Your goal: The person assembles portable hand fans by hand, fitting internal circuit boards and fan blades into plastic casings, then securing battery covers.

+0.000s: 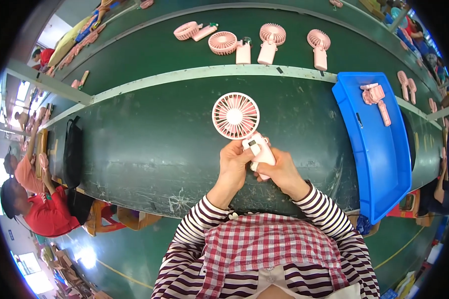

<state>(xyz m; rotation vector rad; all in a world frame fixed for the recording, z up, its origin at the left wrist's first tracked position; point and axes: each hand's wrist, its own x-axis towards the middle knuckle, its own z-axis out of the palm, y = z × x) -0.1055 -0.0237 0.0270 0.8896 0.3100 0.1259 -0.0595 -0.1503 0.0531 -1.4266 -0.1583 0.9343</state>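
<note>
A pink handheld fan (236, 115) is held up over the green bench, its round grille toward the far side and its handle toward me. My left hand (233, 162) grips the upper handle near the neck, the thumb beside a small dark display. Around the lower end of the handle my right hand (283, 173) is closed, its thumb on the body. Both hands are on the same fan, and the fingers behind the handle are partly hidden.
A blue tray (379, 164) with pink fan parts (376, 97) stands at the right. Beyond a pale rail (184, 77), several pink fans (273, 35) lie on the conveyor. At the left are a black bag (73, 149) and a person in red (50, 214).
</note>
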